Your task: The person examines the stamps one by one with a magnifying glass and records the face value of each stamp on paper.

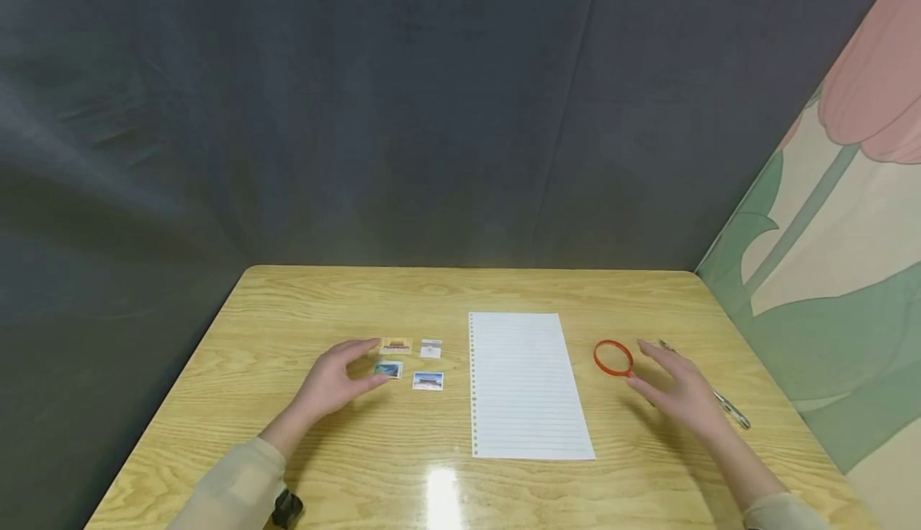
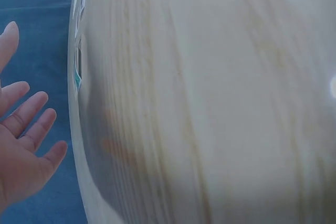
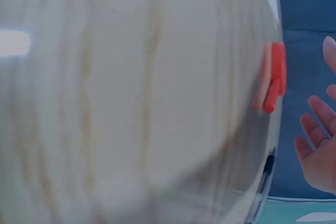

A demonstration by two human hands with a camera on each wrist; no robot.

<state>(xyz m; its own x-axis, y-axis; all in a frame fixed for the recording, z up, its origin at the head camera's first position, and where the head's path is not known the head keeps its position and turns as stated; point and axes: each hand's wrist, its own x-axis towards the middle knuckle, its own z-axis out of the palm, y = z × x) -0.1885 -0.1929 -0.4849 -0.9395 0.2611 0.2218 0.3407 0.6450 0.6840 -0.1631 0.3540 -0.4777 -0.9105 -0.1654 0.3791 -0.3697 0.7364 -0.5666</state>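
On the wooden table (image 1: 324,450) lie several small picture stamps (image 1: 428,380) left of a lined white sheet (image 1: 525,382). My left hand (image 1: 338,378) hovers open just left of them, fingertips near the stamp with a blue picture (image 1: 388,369). An orange-rimmed magnifying glass (image 1: 612,356) lies right of the sheet. My right hand (image 1: 676,390) is open just right of the magnifier, above its handle, and holds nothing. The left wrist view shows spread fingers (image 2: 26,129) beside the table; the right wrist view shows the orange rim (image 3: 273,82) and open fingers (image 3: 317,145).
Metal tweezers (image 1: 727,406) lie at the right, partly behind my right hand. A dark curtain hangs behind the table and a flower-patterned wall (image 1: 827,234) stands to the right. A small black object (image 1: 286,508) sits near my left sleeve.
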